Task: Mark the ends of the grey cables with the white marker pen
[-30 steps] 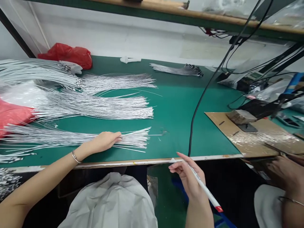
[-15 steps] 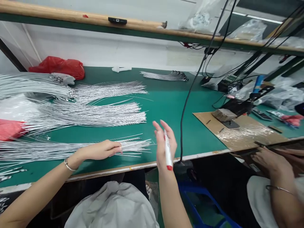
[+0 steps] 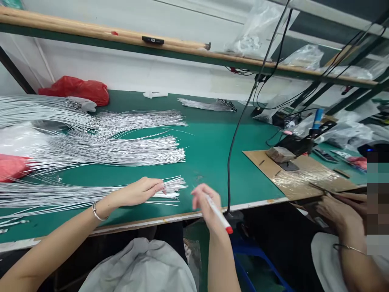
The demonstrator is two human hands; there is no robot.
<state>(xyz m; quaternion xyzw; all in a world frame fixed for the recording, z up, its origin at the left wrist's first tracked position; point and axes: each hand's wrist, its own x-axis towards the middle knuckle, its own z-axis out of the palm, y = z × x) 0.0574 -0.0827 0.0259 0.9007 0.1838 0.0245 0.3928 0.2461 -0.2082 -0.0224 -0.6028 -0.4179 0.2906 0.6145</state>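
My left hand (image 3: 140, 191) rests on the nearest bundle of thin silvery wires (image 3: 67, 194), fingers pinched together on the strands near their right ends. My right hand (image 3: 207, 206) hovers just right of those wire tips, above the table's front edge, and holds a white pen with a red cap (image 3: 219, 214); this hand is blurred by motion. Two more fanned wire bundles (image 3: 115, 147) lie behind on the green table (image 3: 212, 146).
A black cable (image 3: 234, 142) hangs down across the table to its front edge. A cardboard sheet (image 3: 304, 174) with a small tool lies at right. Another person's hands (image 3: 337, 211) work at far right. Red plastic bags (image 3: 75, 89) sit at back left.
My right hand with the pen rose from below the table edge to above the table, then dropped back toward the wire tips. My left hand stayed on the bundle.
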